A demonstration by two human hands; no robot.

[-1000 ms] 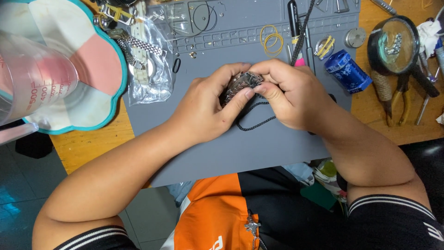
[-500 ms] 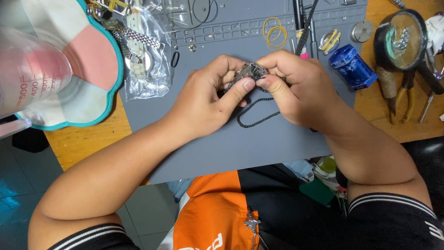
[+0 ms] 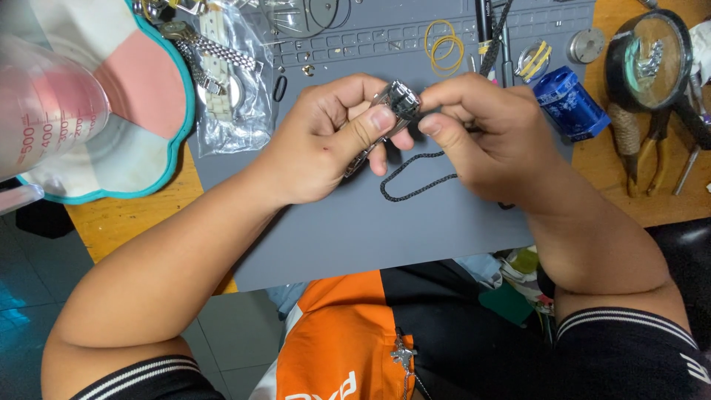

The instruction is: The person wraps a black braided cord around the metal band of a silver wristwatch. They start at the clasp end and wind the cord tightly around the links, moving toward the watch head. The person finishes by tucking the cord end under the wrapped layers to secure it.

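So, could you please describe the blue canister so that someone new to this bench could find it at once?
Start at the grey work mat and go to its right edge, near the black round magnifying glass. The blue canister lies there on its side, just beyond the right hand. It is the only bright blue thing among the tools.

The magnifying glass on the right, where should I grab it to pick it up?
Grab the magnifying glass by its brown handle, coming from above. The handle points toward the table's near edge and lies bare, while the round lens end is wide and crowded by pliers beside it.
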